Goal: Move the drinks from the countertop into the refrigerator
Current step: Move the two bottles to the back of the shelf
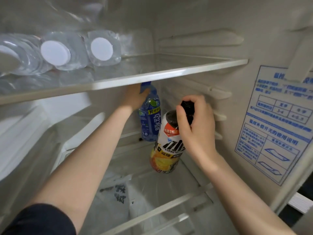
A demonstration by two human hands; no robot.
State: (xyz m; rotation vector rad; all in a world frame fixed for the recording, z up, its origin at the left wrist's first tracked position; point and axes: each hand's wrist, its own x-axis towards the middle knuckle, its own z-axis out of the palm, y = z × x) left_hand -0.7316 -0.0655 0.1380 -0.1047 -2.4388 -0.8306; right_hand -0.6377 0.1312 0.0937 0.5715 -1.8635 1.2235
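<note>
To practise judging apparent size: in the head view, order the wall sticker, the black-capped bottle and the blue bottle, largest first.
1. wall sticker
2. black-capped bottle, held by the right hand
3. blue bottle, held by the left hand; it is farther back, so the bottles' true order is unsure.

Held both forearms outstretched; gripped the blue bottle (150,119) with the left hand (135,97), pinched the white bottle (167,146) by its cap with the right hand (194,126).
</note>
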